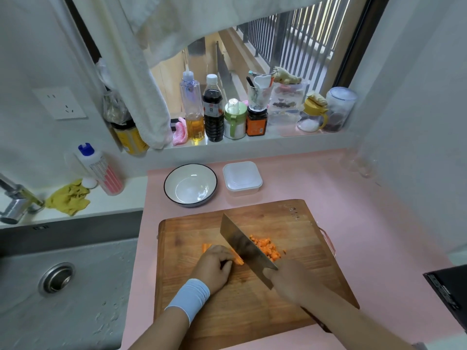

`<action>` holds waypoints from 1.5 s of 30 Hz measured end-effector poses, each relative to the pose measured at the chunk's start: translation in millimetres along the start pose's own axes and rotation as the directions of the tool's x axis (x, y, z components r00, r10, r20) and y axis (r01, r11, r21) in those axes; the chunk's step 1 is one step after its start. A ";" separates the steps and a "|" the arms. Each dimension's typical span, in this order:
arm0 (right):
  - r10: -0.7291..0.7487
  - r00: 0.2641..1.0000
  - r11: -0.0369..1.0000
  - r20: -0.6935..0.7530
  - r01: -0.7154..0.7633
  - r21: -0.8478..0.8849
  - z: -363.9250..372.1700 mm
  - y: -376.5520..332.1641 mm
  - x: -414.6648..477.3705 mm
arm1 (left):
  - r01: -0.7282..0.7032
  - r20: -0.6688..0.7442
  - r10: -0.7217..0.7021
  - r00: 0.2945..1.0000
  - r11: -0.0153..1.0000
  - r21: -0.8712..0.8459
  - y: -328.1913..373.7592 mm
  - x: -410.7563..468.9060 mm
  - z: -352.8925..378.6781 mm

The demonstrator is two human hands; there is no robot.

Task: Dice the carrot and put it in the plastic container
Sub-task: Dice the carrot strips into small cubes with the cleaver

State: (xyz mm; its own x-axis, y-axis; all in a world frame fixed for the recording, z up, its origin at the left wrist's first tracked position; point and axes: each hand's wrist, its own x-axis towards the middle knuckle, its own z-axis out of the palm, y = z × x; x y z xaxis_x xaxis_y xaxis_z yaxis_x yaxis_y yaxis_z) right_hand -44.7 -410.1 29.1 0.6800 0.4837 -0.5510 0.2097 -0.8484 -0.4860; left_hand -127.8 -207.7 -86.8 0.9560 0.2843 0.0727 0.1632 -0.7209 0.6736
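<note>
Both forearms reach in from the bottom edge and angle toward each other. The left hand (214,267) lies knuckles up with its fingers curled under, holding down the carrot (238,259); a pale blue band (188,300) wraps its wrist. The right hand (290,281), slightly blurred, grips the cleaver (246,248) just beside the left fingers

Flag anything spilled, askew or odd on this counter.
Nothing spilled or damaged. Diced carrot lies on the cutting board. Only oddities: ginger perched atop a sill container, and a yellow glove crumpled by the sink.
</note>
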 end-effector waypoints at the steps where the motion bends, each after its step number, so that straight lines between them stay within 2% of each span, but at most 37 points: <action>1: -0.014 1.000 1.000 -0.004 0.014 -0.007 -3.9 1.1 -0.1 | 0.074 -0.013 -0.075 0.997 0.995 -0.064 4.2 1.0 -5.2; 3: -0.057 0.997 0.995 -0.055 0.052 -0.089 -7.8 7.4 1.2 | 0.252 -0.121 -0.285 0.951 0.939 -0.234 8.4 5.1 -16.3; 5: -0.178 0.972 0.953 -0.152 0.131 -0.274 -9.4 15.8 1.3 | 0.372 -0.260 -0.486 0.835 0.845 -0.385 7.5 9.9 -29.8; 7: -0.352 0.916 0.868 -0.192 0.242 -0.434 -10.6 25.7 1.0 | 0.420 -0.303 -0.573 0.761 0.792 -0.443 3.5 16.7 -44.1; 9: -0.482 0.857 0.775 -0.182 0.319 -0.546 -14.8 30.5 -2.1 | 0.420 -0.233 -0.548 0.803 0.798 -0.432 -0.2 23.0 -55.3; 12: -0.547 0.830 0.646 -0.113 0.332 -0.687 -20.1 31.7 -2.6 | 0.409 0.041 -0.417 0.908 0.859 -0.307 9.4 29.8 -62.6; 14: -0.592 0.797 0.586 -0.117 0.327 -0.742 -19.3 35.6 3.2 | 0.419 0.228 -0.368 0.902 0.875 -0.243 24.1 33.2 -61.3; 20: -0.703 0.705 0.483 -0.099 0.370 -0.793 -22.9 38.8 8.1 | 0.341 0.400 -0.256 0.880 0.927 -0.157 53.0 51.0 -38.7; 25: -0.693 0.711 0.525 -0.120 0.383 -0.760 -29.5 49.1 11.6 | 0.301 0.441 -0.259 0.859 0.953 -0.027 67.2 77.9 -21.4; 29: -0.593 0.796 0.659 -0.120 0.394 -0.640 -39.1 61.9 10.0 | 0.283 0.404 -0.270 0.874 0.959 0.030 70.1 95.0 -13.9; 32: -0.506 0.854 0.743 -0.124 0.358 -0.566 -45.3 74.7 11.7 | 0.356 0.376 -0.298 0.878 0.930 -0.094 66.4 99.7 -24.6; 35: -0.440 0.884 0.815 -0.158 0.320 -0.483 -48.3 80.1 7.2 | 0.502 0.251 -0.446 0.859 0.828 -0.250 46.8 92.1 -36.2; 37: -0.385 0.908 0.874 -0.166 0.301 -0.381 -48.8 80.4 6.6 | 0.533 0.196 -0.497 0.846 0.804 -0.262 35.0 80.8 -38.7; 39: -0.305 0.940 0.923 -0.156 0.251 -0.291 -49.7 76.1 5.9 | 0.510 0.186 -0.479 0.858 0.839 -0.189 29.0 68.1 -34.9; 41: -0.225 0.962 0.957 -0.156 0.188 -0.221 -47.4 71.8 9.2 | 0.458 0.160 -0.446 0.881 0.888 -0.047 29.2 55.4 -28.2; 45: -0.102 0.983 0.995 -0.156 0.097 -0.037 -40.4 61.5 11.6 | 0.205 0.242 -0.247 0.938 0.961 0.185 35.6 33.8 -13.2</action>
State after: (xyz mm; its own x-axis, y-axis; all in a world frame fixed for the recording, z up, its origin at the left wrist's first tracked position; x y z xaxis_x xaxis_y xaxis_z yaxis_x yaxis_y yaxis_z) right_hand 4.5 -465.4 20.2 0.7561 0.5281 -0.3865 0.3003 -0.8047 -0.5120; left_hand -92.9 -215.4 -50.7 0.9158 0.2914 -0.2763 0.3979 -0.7517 0.5259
